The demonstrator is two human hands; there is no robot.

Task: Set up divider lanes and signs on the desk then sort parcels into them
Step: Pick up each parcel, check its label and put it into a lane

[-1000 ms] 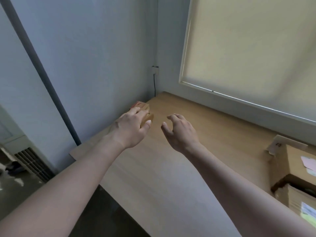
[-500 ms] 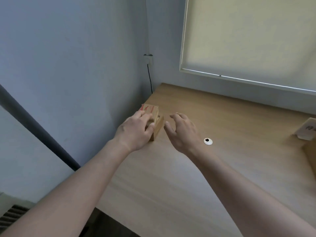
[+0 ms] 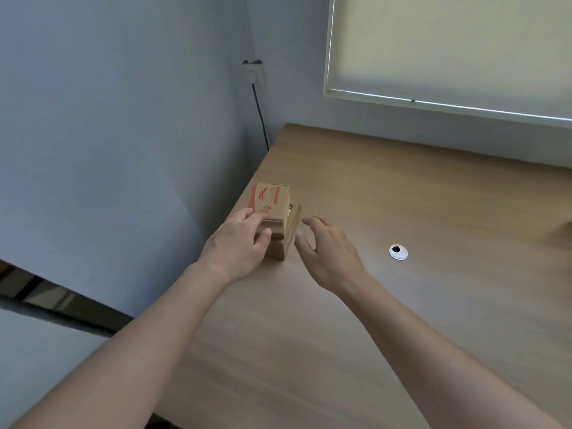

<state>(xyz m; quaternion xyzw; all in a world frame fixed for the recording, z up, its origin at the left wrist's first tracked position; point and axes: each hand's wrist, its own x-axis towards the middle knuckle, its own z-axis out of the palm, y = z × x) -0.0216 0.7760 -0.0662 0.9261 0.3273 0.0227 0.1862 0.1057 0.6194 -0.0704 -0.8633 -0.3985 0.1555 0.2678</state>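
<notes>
The left hand (image 3: 238, 252) gripped a small brown cardboard parcel with red print (image 3: 272, 209) by its near end. The right hand (image 3: 328, 252) hovered beside it, fingers relaxed. The parcel looked light and stiff, best held across its sides.

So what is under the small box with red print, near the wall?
A second plain cardboard box lies under the red-printed box; the left hand covers its left part.

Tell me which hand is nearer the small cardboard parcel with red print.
Left. The left hand grips the small cardboard parcel with red print, fingers on top and thumb at its front. The right hand hovers open beside it, apart.
</notes>
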